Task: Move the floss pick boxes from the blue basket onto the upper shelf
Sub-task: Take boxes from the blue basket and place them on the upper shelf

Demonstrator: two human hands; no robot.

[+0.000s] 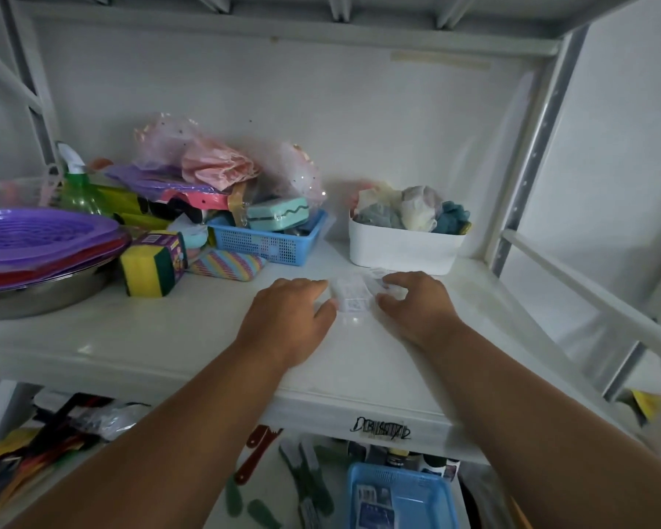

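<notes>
I have both hands up on the upper shelf (176,337), setting down clear floss pick boxes (353,295) just in front of the white bin (401,250). My left hand (291,311) curls against their left side, my right hand (416,299) closes over the right end; whether either truly grips, I cannot tell. To do this well, I should square them flat, clear of the near edge, then let go gently. Below, near right, the blue basket (435,490) seems to hold at least one more box.
</notes>
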